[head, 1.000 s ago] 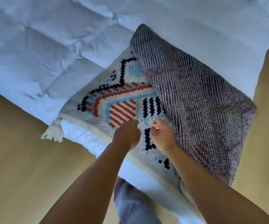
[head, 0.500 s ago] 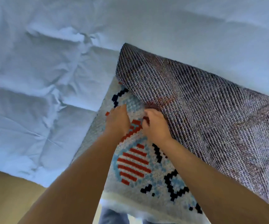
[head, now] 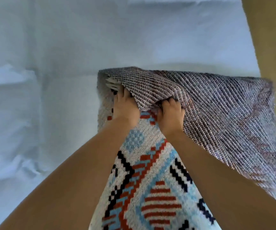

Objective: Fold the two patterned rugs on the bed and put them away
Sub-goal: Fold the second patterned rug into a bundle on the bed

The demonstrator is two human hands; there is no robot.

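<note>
Rug face [head: 152, 193]: was cream with red stripes, pale blue checks and black stepped lines.
Rug underside [head: 217, 113]: was grey-purple diagonal weave.
Bed cover [head: 67, 47]: was pale blue-white.
Floor [head: 273, 39]: was tan.

Fingertips of the left hand [head: 125, 105] buried under the folded-over flap of the rug [head: 152, 188], so grip there impossible to judge; fingers of the right hand [head: 171, 113] curled into the flap's edge, tips lost in the weave. Patterned face of the rug covered on the right by its own grey underside and by both forearms, and cut off by the bottom edge. Bed [head: 50, 63] running out past the top and left edges, floor [head: 275, 39] only a strip at the right, second rug nowhere discernible.
</note>
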